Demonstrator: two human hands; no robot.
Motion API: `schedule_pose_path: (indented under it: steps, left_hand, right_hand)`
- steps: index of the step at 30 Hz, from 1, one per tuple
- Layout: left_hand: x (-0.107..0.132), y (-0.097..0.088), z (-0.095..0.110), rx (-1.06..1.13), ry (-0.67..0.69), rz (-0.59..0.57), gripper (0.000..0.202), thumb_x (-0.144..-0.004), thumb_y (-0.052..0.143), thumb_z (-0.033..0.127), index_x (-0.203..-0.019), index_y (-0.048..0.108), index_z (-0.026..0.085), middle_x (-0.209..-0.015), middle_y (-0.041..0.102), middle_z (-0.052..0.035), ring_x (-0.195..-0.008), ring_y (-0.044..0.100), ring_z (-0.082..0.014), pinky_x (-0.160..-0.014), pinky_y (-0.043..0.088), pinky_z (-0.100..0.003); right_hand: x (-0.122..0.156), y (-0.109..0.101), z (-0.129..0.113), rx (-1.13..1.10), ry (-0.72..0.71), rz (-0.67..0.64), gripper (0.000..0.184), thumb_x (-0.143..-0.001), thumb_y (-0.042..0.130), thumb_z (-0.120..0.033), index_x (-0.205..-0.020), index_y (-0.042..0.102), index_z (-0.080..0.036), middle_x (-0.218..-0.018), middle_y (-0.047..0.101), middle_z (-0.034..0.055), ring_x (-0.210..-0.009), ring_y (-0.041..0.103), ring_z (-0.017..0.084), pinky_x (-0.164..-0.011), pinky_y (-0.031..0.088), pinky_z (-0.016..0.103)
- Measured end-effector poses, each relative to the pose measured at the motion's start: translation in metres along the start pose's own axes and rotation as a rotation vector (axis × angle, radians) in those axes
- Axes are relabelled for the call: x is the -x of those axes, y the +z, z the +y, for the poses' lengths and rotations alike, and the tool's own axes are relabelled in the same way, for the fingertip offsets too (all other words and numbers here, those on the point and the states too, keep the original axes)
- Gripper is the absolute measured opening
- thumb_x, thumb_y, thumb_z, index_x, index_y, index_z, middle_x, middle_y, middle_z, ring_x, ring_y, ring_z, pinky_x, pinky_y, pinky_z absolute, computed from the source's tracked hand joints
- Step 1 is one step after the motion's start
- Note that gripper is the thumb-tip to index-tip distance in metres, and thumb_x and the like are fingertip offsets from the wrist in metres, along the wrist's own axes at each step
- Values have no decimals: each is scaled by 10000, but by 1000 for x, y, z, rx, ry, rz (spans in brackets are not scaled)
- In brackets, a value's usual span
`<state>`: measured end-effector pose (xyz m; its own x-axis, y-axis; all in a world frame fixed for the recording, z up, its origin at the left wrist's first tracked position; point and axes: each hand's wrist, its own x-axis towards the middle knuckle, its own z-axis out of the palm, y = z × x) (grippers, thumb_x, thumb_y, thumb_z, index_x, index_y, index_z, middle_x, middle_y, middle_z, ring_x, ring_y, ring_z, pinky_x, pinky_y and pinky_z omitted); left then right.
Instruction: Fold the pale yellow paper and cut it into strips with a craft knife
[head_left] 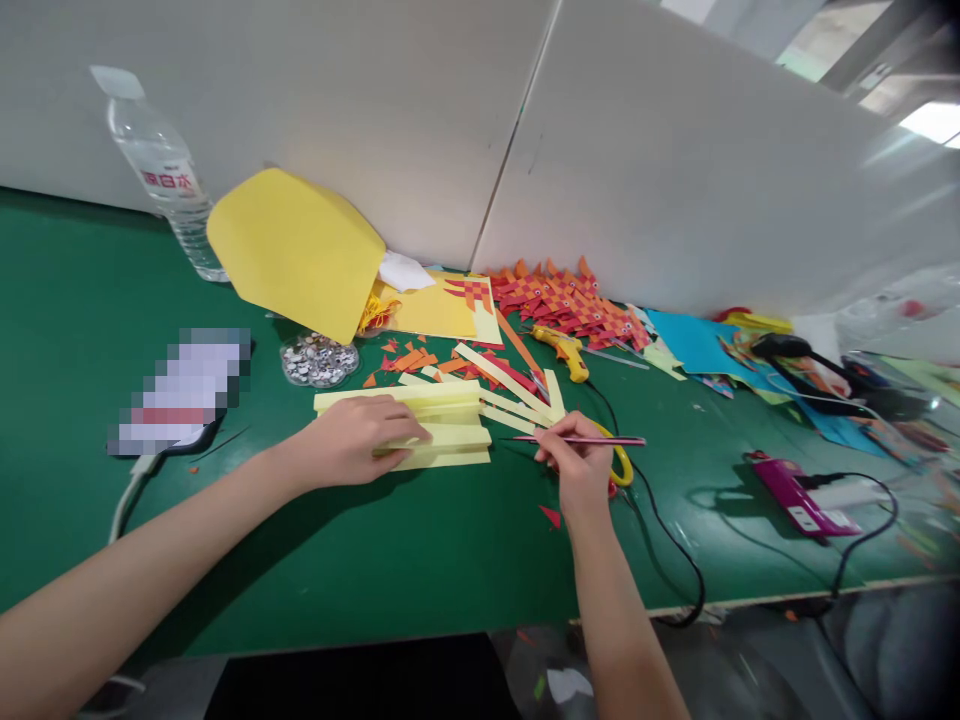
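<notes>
My left hand [371, 437] rests on a sheet of pale yellow paper [461, 455] with raised folds, fingers stretched over it and pressing it to the table. Just right of the sheet, my right hand [574, 455] is closed on a thin dark pink pencil [622, 441], whose tip points left toward the paper's edge. Pale yellow strips [510, 380] lie loosely behind the sheet and beside my right hand. Partly hidden by that hand is a yellow scissor handle [624, 465].
Red and orange woven paper fish [547, 300] are heaped at the wall. Nearby are a yellow glue gun [562, 350], a box of googly eyes [319, 360] and a yellow card [300, 250]. A bottle [161, 170], phone [184, 385], purple power strip [802, 500] and cords flank the work.
</notes>
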<state>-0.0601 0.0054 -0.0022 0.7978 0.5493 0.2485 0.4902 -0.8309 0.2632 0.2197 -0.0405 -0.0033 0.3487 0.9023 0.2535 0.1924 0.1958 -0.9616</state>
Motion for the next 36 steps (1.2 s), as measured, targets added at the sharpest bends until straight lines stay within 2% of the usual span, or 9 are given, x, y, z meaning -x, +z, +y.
schedule_pose_path:
  steps: [4, 6, 10, 14, 24, 36]
  left_hand:
    - [-1, 0, 0, -2, -8, -7, 266, -875, 463, 246, -1097, 610, 264, -1054, 652, -16, -948, 592, -169, -789, 451, -273]
    - [-1, -1, 0, -1, -5, -5, 265, -877, 461, 248, -1095, 610, 263, -1050, 653, -16, -946, 593, -170, -788, 451, -274]
    - [-1, -1, 1, -1, 4, 0, 260, -881, 455, 250, -1090, 608, 262, -1045, 654, -16, -943, 594, -171, -783, 450, -278]
    - [-1, 0, 0, -8, 8, 9, 255, -877, 464, 252, -1089, 606, 258, -1045, 655, -17, -942, 594, -172, -786, 448, -282]
    - [0, 0, 0, -3, 5, 1, 261, -875, 466, 253, -1097, 602, 267, -1047, 651, -10, -948, 592, -173, -791, 449, -286]
    - [0, 0, -1, 2, -10, -7, 265, -878, 462, 257, -1100, 606, 264, -1056, 650, -15, -949, 590, -170, -790, 449, -278]
  right_hand:
    - [1, 0, 0, -186, -5, 78, 180, -651, 652, -174, -513, 538, -193, -388, 497, -52, -350, 428, 83, -359, 263, 207]
    - [3, 3, -2, -193, 7, -9, 177, -671, 665, -199, -533, 554, -192, -408, 530, -40, -365, 443, 87, -368, 280, 208]
    - [10, 12, -7, -33, 89, -310, 186, -713, 712, -290, -629, 582, -188, -521, 648, 3, -409, 460, 92, -406, 336, 215]
    - [13, 18, -9, 90, 128, -417, 208, -730, 708, -345, -678, 584, -186, -601, 685, 26, -457, 489, 105, -439, 363, 225]
    - [10, 15, -8, 132, 97, -368, 210, -734, 695, -343, -658, 572, -190, -554, 644, 7, -466, 495, 114, -445, 362, 237]
    - [8, 8, -7, 98, -62, -75, 197, -703, 641, -189, -549, 519, -192, -438, 506, -49, -406, 445, 94, -417, 313, 228]
